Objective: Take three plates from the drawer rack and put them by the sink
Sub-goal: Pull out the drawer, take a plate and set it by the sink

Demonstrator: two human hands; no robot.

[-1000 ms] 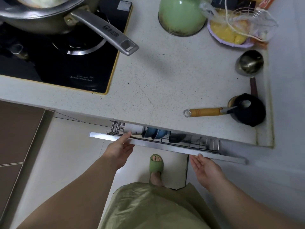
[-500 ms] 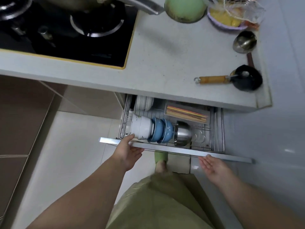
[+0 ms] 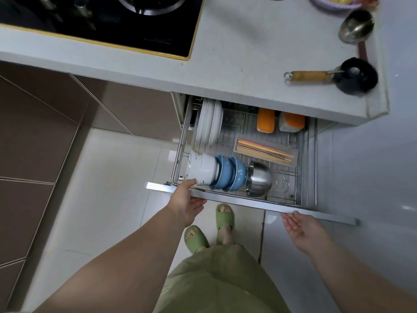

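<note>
The wire drawer rack (image 3: 306,168) stands pulled out from under the counter. Several white plates (image 3: 208,122) stand on edge at its back left. My left hand (image 3: 187,203) grips the drawer's metal front rail (image 3: 252,203) near its left end, fingers hooked under it. My right hand (image 3: 302,227) is at the rail's right part, palm up with fingers apart, just touching its underside. No sink is in view.
White bowls (image 3: 202,169), blue bowls (image 3: 230,173) and a steel bowl (image 3: 259,180) lie along the rack's front. Chopsticks (image 3: 265,152) and two orange-lidded boxes (image 3: 266,120) sit further back. On the counter (image 3: 237,53) are a stove, a ladle and a black brush.
The drawer has slid out much further, uncovering the plates, chopsticks and boxes. Both hands came back towards me with the rail, and the view tilted down.
</note>
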